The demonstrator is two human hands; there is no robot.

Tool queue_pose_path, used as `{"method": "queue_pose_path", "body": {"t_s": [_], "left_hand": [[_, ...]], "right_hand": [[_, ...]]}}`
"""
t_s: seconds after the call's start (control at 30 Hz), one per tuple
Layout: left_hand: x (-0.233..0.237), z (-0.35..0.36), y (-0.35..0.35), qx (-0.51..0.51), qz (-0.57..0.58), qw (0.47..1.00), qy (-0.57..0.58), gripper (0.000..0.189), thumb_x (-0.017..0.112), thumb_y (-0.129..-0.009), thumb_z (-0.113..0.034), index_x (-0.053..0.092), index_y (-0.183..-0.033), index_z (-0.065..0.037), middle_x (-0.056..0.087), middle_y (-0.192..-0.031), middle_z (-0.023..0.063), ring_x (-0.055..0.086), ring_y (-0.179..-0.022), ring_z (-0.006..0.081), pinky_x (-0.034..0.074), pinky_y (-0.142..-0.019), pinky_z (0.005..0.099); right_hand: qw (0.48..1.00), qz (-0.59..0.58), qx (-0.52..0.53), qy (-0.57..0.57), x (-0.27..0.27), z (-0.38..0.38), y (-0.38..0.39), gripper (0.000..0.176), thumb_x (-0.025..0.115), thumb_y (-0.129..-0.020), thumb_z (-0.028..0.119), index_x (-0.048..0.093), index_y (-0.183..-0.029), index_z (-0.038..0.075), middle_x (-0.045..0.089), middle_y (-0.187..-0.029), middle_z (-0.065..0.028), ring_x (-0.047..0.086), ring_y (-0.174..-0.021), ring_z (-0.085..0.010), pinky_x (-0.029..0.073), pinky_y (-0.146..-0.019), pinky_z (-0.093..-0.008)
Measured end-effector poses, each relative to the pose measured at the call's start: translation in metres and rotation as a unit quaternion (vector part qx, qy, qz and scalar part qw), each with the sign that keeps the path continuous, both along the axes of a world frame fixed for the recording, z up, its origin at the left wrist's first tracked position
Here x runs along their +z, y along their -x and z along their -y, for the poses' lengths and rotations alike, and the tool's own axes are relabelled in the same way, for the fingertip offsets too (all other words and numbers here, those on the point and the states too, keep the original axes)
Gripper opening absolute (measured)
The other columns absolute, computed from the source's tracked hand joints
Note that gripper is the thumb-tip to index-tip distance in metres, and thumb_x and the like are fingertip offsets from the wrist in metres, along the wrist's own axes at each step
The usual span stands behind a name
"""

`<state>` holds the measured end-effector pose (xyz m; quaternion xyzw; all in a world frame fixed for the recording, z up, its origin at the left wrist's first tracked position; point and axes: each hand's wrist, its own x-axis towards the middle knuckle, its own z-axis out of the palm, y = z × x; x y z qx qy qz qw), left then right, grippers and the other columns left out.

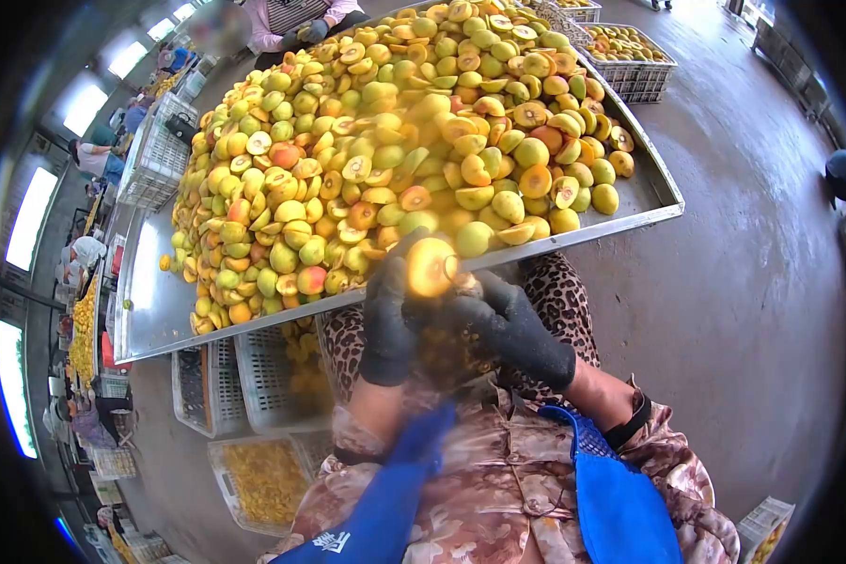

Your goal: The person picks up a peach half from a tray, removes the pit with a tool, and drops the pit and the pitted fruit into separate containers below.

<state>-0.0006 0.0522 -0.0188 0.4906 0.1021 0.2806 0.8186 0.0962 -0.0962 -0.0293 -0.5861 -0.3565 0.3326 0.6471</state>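
Halved fruit [431, 267] shows blurred between left hand [388, 324] and right hand [524, 331]; which hands pinch it, I cannot tell.

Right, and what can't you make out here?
All in the head view:
- Left hand: fingers partly hidden by the fruit half.
- Right hand: whatever it holds is blurred.
- Fruit heap: haze blurs its middle.
- White crate: top hidden under the tray.
- Distant workers: too small.
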Motion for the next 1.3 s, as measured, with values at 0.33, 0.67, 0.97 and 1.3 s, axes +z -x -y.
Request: {"method": "queue_pose_path", "body": {"t_s": [0.33, 0.67, 0.97, 1.3], "left_hand": [[0.025, 0.034, -0.007, -0.025, 0.037, 0.969, 0.245, 0.051, 0.042, -0.11, -0.048, 0.06, -0.118, -0.001, 0.066, -0.11, 0.0154, 0.069, -0.096, 0.028, 0.059, -0.078, 0.0378], [0.014, 0.035, -0.023, 0.116, -0.075, 0.99, 0.01, 0.056, 0.046, -0.109, -0.048, 0.067, -0.101, 0.003, 0.07, -0.09, 0.014, 0.067, -0.072, 0.0207, 0.055, -0.072, 0.0331], [0.037, 0.049, -0.021, 0.15, -0.109, 0.981, -0.051, 0.057, 0.044, -0.11, -0.046, 0.068, -0.1, 0.005, 0.073, -0.091, 0.0163, 0.072, -0.079, 0.0231, 0.06, -0.074, 0.0328], [0.055, 0.063, -0.009, 0.111, -0.037, 0.993, 0.014, 0.052, 0.04, -0.111, -0.046, 0.062, -0.111, 0.002, 0.069, -0.105, 0.0174, 0.068, -0.094, 0.0251, 0.058, -0.083, 0.0351]], "right_hand": [[0.984, 0.178, -0.019, 0.005, -0.015, 0.002, 0.014, 0.067, 0.064, -0.1, 0.031, 0.037, -0.151, -0.003, 0.067, -0.112, -0.0294, 0.067, -0.104, -0.0456, 0.053, -0.087, -0.0457], [0.976, 0.212, -0.051, -0.02, -0.046, 0.001, 0.011, 0.042, 0.064, -0.1, 0.03, 0.051, -0.126, 0.0, 0.066, -0.106, -0.0306, 0.064, -0.098, -0.0499, 0.051, -0.08, -0.0523], [0.997, 0.079, 0.01, -0.019, -0.014, 0.01, 0.007, 0.041, 0.061, -0.103, 0.032, 0.056, -0.126, -0.003, 0.07, -0.111, -0.0208, 0.069, -0.102, -0.0297, 0.052, -0.088, -0.0432], [0.979, 0.199, 0.023, -0.022, 0.005, 0.013, 0.003, 0.046, 0.059, -0.104, 0.037, 0.051, -0.133, 0.002, 0.07, -0.11, -0.0249, 0.068, -0.1, -0.0445, 0.053, -0.084, -0.0471]]}}
